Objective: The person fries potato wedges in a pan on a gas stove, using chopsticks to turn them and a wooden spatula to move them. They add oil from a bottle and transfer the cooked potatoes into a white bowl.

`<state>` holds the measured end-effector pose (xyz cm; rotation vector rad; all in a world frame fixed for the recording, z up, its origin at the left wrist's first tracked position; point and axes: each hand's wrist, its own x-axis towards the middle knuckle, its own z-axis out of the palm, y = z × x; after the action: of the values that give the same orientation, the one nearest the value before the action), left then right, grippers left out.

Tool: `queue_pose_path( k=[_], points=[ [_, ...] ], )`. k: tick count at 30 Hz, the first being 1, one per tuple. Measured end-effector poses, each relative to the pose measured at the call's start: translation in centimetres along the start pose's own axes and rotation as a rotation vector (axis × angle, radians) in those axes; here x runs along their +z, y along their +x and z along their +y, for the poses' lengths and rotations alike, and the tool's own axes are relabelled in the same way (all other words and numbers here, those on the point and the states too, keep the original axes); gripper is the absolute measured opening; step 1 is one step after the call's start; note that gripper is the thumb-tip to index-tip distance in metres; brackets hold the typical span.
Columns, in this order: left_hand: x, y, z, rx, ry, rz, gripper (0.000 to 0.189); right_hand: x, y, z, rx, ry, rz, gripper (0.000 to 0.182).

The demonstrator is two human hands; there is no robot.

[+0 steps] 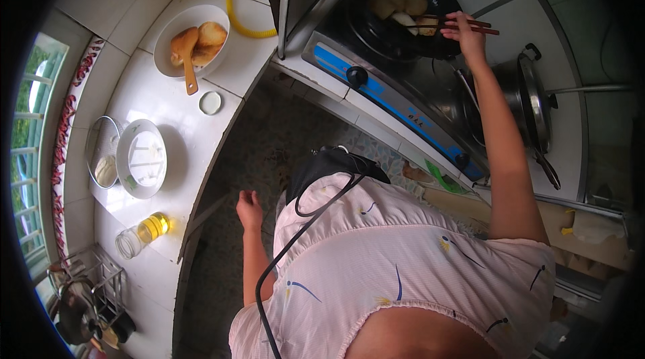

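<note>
My right hand (464, 39) grips a pair of dark red chopsticks (476, 26) over a black wok (438, 1) on the gas stove. The chopstick tips reach a pale, partly browned piece of food (426, 25) on the wok's near side. Several more pale pieces (398, 0) lie together farther inside the wok. My left hand (249, 209) hangs low by the edge of the tiled counter, fingers curled, and no object shows in it. Its palm side is hard to make out.
The gas stove (388, 88) has black knobs; a lidded steel pot (524, 102) stands on its right. Across the gap, the tiled counter (191, 127) bears a white bowl (164, 64) with browned food and a wooden spatula (189, 64), a jar lid (210, 102), a second bowl (132, 177) and an oil jar (151, 228).
</note>
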<state>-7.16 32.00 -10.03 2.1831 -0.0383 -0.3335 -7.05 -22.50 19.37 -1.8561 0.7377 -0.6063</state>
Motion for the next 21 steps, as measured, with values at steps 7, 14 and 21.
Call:
queue_pose_path(
  k=[7, 14, 21],
  points=[
    [-0.1, -0.8, 0.4, 0.017, -0.007, 0.028, 0.013, -7.5, 3.7, 3.8, 0.379, 0.489, 0.161, 0.024],
    [0.2, -0.7, -0.4, -0.022, 0.037, -0.003, 0.013, -7.8, 3.6, 2.9, 0.319, 0.382, 0.182, 0.025],
    [-0.3, 0.1, 1.0, -0.024, 0.063, -0.021, 0.013, -4.4, 1.5, -0.1, 0.183, 0.13, 0.076, 0.025]
  ],
)
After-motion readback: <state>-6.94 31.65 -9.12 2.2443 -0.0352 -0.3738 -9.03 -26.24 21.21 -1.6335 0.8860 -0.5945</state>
